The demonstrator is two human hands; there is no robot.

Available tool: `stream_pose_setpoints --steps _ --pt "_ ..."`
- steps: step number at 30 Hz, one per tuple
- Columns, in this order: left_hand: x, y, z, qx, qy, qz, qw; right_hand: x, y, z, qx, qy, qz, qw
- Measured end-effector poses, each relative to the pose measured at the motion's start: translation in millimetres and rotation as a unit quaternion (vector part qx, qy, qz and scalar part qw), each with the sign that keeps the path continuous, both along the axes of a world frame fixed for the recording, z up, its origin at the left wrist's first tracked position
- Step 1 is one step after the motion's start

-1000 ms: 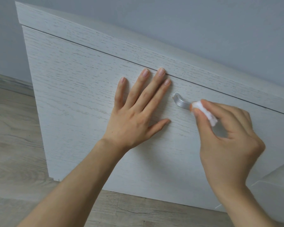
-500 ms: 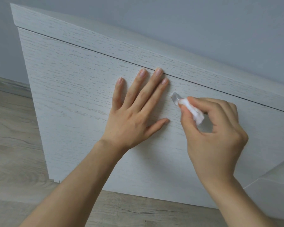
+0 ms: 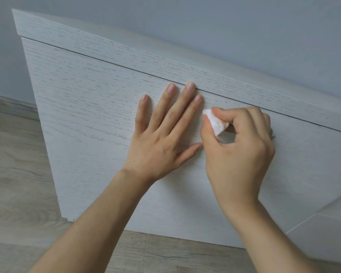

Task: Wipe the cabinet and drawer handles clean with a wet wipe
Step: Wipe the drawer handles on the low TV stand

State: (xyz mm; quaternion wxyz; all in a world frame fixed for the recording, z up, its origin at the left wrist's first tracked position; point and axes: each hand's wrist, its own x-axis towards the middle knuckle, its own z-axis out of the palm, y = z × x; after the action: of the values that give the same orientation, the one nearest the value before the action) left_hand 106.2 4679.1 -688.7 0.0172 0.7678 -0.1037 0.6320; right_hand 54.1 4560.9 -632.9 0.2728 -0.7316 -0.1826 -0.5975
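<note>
Palm down, my left hand lies flat against the drawer front, fingers straight and spread wide, holding nothing; the tip of the middle finger reaches the dark seam under the top board, and the thumb points off to the right. My right hand sits just beside it on the same drawer front, fingers curled in; thumb and forefinger pinch a small wad of white wipe, folded over on itself, its upper corner poking out past the fingertips. The wipe is just to the right of my left forefinger and a little below its tip, close but apart as far as I can see; whether my left thumb tip touches the base of my right thumb I cannot tell. The handle is hidden behind my right hand and the wipe, so I cannot say how the wipe meets it. Above the top board is a plain grey-blue wall; pale wood-grain floor runs along the left and under my forearms; at the lower right a second white panel juts in.
</note>
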Motion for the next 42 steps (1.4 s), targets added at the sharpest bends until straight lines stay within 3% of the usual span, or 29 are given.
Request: stream_pose_setpoints --steps 4,12,16,21,24,30,37,42 --pt "-3 2 1 0.003 0.010 -0.011 1.000 -5 -25 -11 -0.006 -0.025 -0.005 1.000" --pt "-6 1 1 0.005 0.018 -0.005 1.000 -10 -79 -15 0.106 0.052 -0.025 0.993" --pt "-7 0 2 0.004 0.029 -0.005 1.000 -8 -95 -10 0.261 0.126 0.060 0.955" --pt "-8 1 2 0.004 0.044 -0.001 0.999 -2 -90 -1 0.306 0.172 0.153 0.924" --pt "-10 1 3 0.005 0.047 0.002 0.999 -2 -84 0 0.304 0.202 0.173 0.915" --pt "-16 7 8 0.027 0.057 0.044 0.997 -17 -75 -4 0.224 0.163 0.141 0.951" --pt "-31 22 40 0.085 0.098 0.043 0.991 -23 -62 18 0.194 0.137 0.142 0.961" --pt "-44 31 81 0.148 0.181 0.027 0.972 -24 -58 56 0.148 0.209 0.146 0.956"
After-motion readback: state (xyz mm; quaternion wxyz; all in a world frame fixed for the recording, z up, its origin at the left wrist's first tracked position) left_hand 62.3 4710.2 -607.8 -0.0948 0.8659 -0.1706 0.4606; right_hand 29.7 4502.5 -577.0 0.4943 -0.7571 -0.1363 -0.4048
